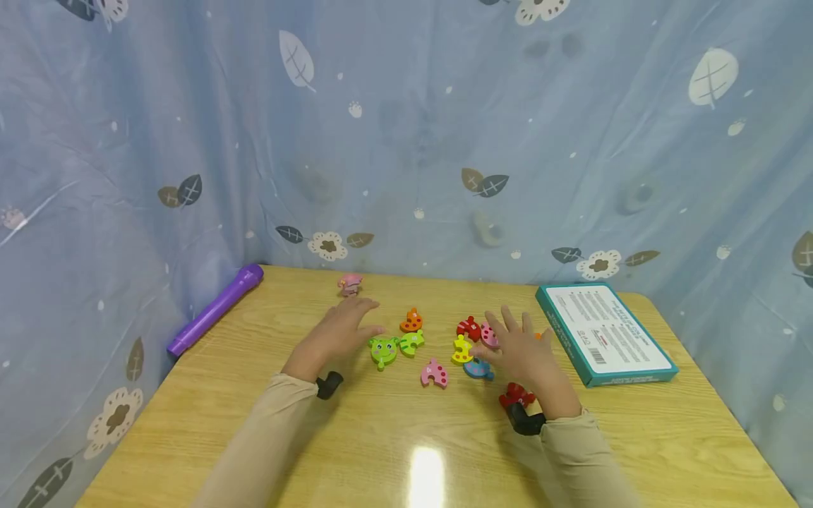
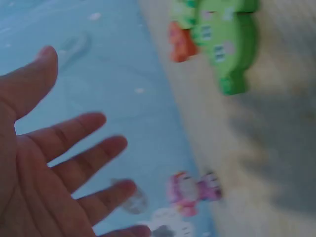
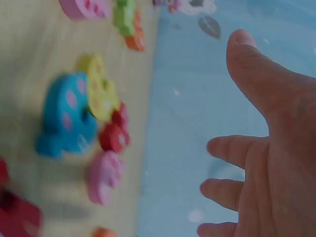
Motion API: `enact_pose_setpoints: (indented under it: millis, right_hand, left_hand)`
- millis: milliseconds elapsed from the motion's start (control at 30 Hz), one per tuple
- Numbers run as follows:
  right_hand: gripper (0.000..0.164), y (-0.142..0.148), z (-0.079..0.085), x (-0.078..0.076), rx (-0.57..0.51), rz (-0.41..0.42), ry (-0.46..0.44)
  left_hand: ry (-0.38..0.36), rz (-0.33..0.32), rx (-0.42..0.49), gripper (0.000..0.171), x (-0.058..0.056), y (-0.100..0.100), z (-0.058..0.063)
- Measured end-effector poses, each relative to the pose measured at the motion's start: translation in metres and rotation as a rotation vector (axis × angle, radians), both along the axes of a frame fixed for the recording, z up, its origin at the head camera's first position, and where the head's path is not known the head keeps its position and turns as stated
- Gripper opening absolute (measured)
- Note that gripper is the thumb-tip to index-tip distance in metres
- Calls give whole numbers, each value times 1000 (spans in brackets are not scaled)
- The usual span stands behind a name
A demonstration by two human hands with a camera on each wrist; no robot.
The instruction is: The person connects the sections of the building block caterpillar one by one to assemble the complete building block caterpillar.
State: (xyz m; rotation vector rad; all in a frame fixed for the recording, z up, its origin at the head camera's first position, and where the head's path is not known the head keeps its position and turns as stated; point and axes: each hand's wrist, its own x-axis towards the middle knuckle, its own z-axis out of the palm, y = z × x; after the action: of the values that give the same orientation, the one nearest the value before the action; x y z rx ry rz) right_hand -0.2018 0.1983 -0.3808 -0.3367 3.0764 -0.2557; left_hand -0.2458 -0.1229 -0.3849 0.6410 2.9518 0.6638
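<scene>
My left hand [image 1: 339, 331] hovers with fingers spread, just left of a green puzzle piece with a face [image 1: 383, 351]; its palm holds nothing in the left wrist view. Spread as well, my right hand [image 1: 524, 349] is over the right-hand group of pieces. Near it lie a blue piece [image 1: 478, 369], a yellow piece [image 1: 461, 350], a red piece [image 1: 468, 328] and a pink piece [image 1: 489, 335]. Under the right wrist is a dark red piece [image 1: 516, 395], partly covered. Between the hands are a light green piece [image 1: 411, 343], an orange piece [image 1: 411, 321] and another pink piece [image 1: 435, 374].
A teal-edged box [image 1: 606, 335] lies flat at the right of the wooden table [image 1: 381, 451]. At the left edge rests a purple tube [image 1: 216, 310]. A small pink figurine [image 1: 350, 284] stands at the back, before the blue patterned curtain [image 1: 406, 141].
</scene>
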Motion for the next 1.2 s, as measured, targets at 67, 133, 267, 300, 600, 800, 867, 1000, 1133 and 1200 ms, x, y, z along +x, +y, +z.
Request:
enact_pose_setpoints:
  millis: [67, 133, 267, 300, 600, 800, 867, 1000, 1133, 1200]
  right_hand:
    - [80, -6, -7, -1, 18, 4, -13]
    - [76, -11, -15, -1, 20, 8, -19]
    - [67, -19, -30, -3, 8, 10, -15]
    - [65, -20, -33, -3, 0, 8, -15]
    - [50, -31, -52, -11, -74, 8, 63]
    - [42, -27, -55, -17, -129, -23, 109]
    - [42, -20, -53, -19, -146, -53, 110]
    - [44, 1, -48, -22, -160, -114, 75]
    - [42, 28, -40, -20, -167, -145, 71]
    - [42, 39, -36, -19, -173, -162, 74]
  left_hand:
    - [-23, -21, 26, 48, -7, 2, -9]
    - [-45, -33, 40, 41, -13, 4, -19]
    - [-75, -71, 44, 36, -20, 10, -35]
    - [-85, -79, 45, 36, -21, 11, -38]
    - [-121, -45, 4, 47, -24, 21, -58]
    - [-124, -3, -10, 42, -22, 16, -65]
    - [-129, 17, -15, 41, -21, 14, -65]
    - [-137, 43, -13, 40, -18, 9, -66]
    - [-120, 37, -11, 38, -12, 4, -64]
    - [-117, 35, -6, 37, -9, 0, -63]
